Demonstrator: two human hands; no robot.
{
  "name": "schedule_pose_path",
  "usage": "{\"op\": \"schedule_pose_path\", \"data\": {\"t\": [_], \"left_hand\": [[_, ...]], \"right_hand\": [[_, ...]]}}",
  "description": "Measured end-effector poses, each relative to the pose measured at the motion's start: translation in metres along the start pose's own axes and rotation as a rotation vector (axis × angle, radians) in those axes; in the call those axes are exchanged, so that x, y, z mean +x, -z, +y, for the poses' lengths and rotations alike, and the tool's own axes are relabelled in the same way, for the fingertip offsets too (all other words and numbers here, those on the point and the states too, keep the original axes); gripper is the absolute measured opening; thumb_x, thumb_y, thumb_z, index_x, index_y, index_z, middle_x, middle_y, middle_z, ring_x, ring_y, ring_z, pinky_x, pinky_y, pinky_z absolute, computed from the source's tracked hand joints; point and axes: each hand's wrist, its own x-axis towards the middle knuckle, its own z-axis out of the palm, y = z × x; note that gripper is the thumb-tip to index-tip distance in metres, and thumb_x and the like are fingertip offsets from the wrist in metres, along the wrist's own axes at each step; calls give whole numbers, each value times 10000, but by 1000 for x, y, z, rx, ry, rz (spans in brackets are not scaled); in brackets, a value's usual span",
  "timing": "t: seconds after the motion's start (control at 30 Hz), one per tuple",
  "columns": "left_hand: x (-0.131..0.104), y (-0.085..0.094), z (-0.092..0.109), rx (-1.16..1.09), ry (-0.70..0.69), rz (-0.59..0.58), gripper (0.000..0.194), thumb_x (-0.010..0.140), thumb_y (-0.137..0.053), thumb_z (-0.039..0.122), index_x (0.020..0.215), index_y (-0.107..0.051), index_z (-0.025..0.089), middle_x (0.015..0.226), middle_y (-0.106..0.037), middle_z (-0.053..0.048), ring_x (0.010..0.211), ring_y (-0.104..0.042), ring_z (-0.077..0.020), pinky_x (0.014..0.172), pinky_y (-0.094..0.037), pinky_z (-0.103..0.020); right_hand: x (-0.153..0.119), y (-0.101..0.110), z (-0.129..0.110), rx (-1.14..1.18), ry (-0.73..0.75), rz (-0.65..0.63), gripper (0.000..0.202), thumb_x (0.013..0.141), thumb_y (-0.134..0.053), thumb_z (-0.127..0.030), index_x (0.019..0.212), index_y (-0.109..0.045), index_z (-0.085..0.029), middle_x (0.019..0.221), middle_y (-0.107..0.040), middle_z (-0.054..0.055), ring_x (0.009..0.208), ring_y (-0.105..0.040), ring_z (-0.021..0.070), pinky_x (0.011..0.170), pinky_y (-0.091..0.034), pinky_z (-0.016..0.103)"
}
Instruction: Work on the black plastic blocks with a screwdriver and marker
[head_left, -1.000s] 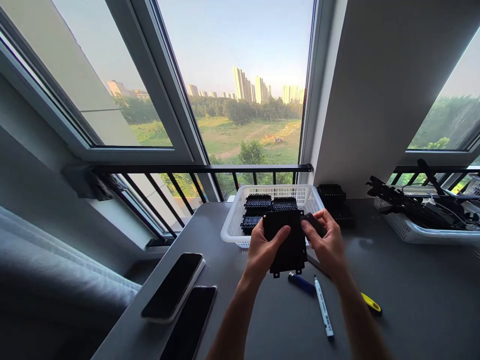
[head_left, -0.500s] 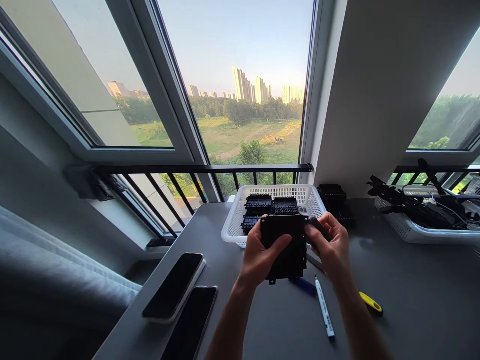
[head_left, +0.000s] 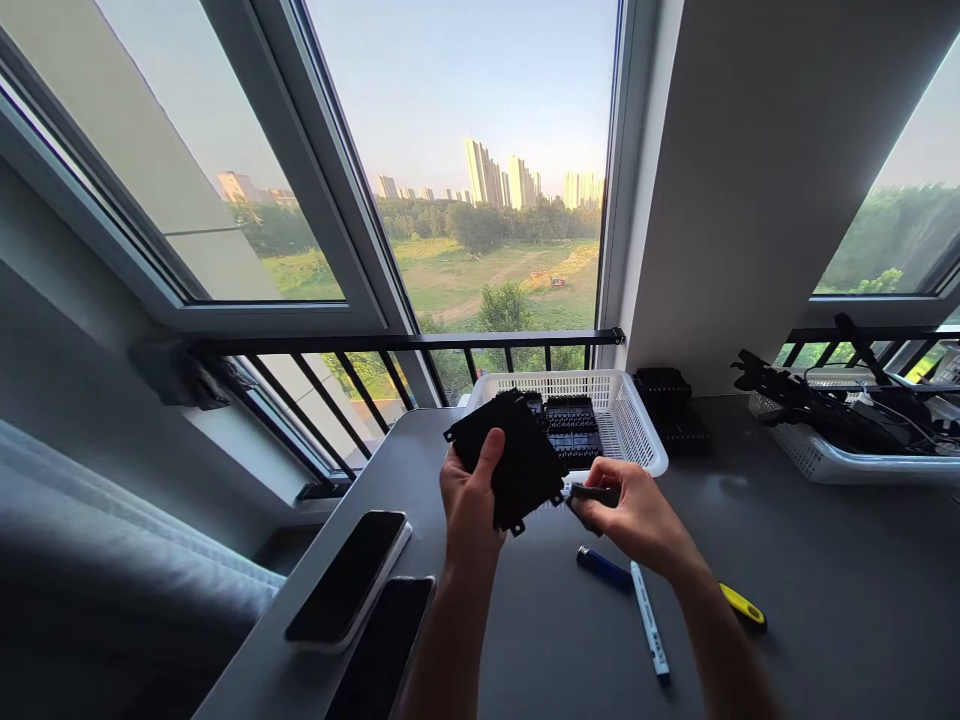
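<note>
A flat black plastic part (head_left: 525, 450) with toothed edges and small corner tabs is held up by my left hand (head_left: 471, 505), the thumb lying across its face. It is tilted, its lower right corner toward my other hand. My right hand (head_left: 637, 515) is closed around a small dark-handled tool (head_left: 598, 494). The tool's light-coloured tip is at or near that corner; whether it touches cannot be made out. Behind the held part, a white perforated basket (head_left: 643, 440) contains several similar black parts (head_left: 571, 428).
On the grey table (head_left: 555, 640) lie a blue pen-like item (head_left: 604, 568), a white marker (head_left: 649, 622) and a yellow-handled tool (head_left: 742, 606). Two phones (head_left: 351, 578) lie at left. Black parts (head_left: 667, 410) are stacked beside the basket. Another white basket (head_left: 847, 463) of dark pieces stands right.
The black part has turned from upright to tilted and shifted left. My right hand has moved down and left with the tool, from the part's upper right corner to its lower right corner.
</note>
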Motion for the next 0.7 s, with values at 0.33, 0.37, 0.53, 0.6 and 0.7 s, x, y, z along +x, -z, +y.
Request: {"op": "schedule_pose_path", "data": {"t": [0.33, 0.37, 0.53, 0.6, 0.7], "left_hand": [[-14, -9, -8, 212, 122, -327, 469, 653, -794, 377, 1021, -613, 151, 869, -730, -58, 853, -706, -251, 753, -583, -347], [-15, -9, -10, 236, 116, -369, 446, 675, -777, 385, 1019, -614, 152, 893, -730, -63, 886, -701, -253, 767, -577, -341], [-17, -8, -16, 334, 69, -525, 385, 772, -689, 401, 1062, -603, 164, 1004, -718, -78, 932, -684, -236, 791, -552, -320], [-17, -7, -16, 381, 41, -556, 362, 795, -663, 400, 1067, -601, 170, 997, -715, -70, 928, -679, -227, 791, -545, -314], [-17, -6, -15, 472, -29, -549, 318, 807, -648, 404, 1022, -606, 173, 950, -711, -55, 889, -670, -209, 773, -534, -297]], "right_hand": [[1, 6, -1, 68, 247, 559, 211, 876, -585, -392, 865, -626, -186, 748, -641, 14, 674, -601, 153, 616, -489, 260], [0, 5, -1, 36, 279, 603, 196, 879, -586, -380, 855, -622, -189, 745, -641, 11, 669, -603, 152, 616, -494, 263], [2, 4, 2, -211, 473, 711, 121, 898, -576, -288, 948, -650, -206, 883, -673, 33, 805, -647, 179, 727, -529, 307], [2, 4, 3, -298, 516, 705, 122, 908, -557, -250, 971, -652, -208, 913, -672, 40, 845, -655, 184, 756, -534, 313], [2, 1, 3, -400, 522, 652, 159, 912, -539, -208, 1023, -652, -209, 951, -658, 48, 882, -655, 189, 778, -536, 317]]}}
